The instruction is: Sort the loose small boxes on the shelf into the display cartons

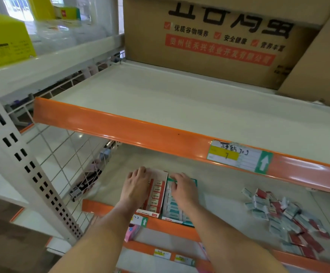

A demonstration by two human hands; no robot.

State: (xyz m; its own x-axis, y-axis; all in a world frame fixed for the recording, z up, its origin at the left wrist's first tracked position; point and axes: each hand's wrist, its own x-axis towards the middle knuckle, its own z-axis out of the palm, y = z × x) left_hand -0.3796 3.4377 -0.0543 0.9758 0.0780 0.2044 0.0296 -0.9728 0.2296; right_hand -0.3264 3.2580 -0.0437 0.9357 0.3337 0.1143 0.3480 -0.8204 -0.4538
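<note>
Red boxes fill the carton (156, 196) under our left hand (135, 187), whose fingers (140, 171) curl over its far wall. Just beside it, our right hand (183, 191) rests on the green carton (175, 213), fingers (175, 177) bent at its back edge. Well right of these fingers, loose small boxes (286, 217) lie heaped on the shelf (219, 186).

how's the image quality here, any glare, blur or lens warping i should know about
Head view: wide-angle warping bows the orange shelf edge and tilts the white upright; glare streaks run along that edge; the window at top left is blown out; the pile of loose small boxes is soft and smeared; the left hand and right hand over the display cartons look fairly sharp.
</note>
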